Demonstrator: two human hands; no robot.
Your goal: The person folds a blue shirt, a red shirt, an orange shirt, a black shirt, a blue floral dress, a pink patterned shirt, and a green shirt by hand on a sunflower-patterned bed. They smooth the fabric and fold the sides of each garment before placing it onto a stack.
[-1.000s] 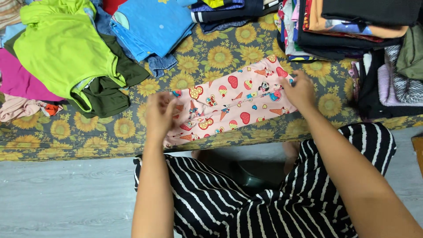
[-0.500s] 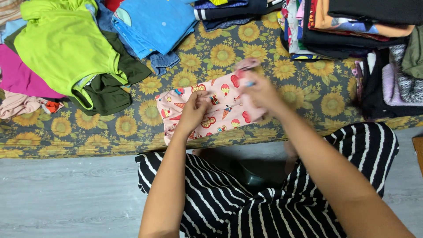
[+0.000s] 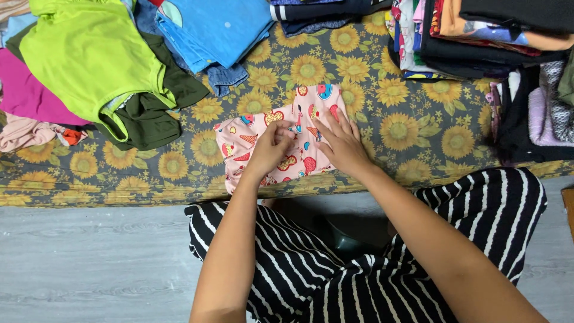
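A small pink garment printed with colourful shapes lies folded near the front edge of a sunflower-patterned surface. My left hand pinches a fold of the pink garment near its middle. My right hand lies flat on the garment's right part, fingers spread, pressing it down. Both forearms reach in from below over my lap in black-and-white striped fabric.
A loose heap at the upper left holds a lime green top, a dark green piece, a magenta piece and blue clothes. Stacks of folded clothes fill the upper right. Grey wooden floor lies below the surface's edge.
The pink garment lay stretched out wide a second ago; my right hand carried its right end over to the left. It is now a compact fold under both hands.
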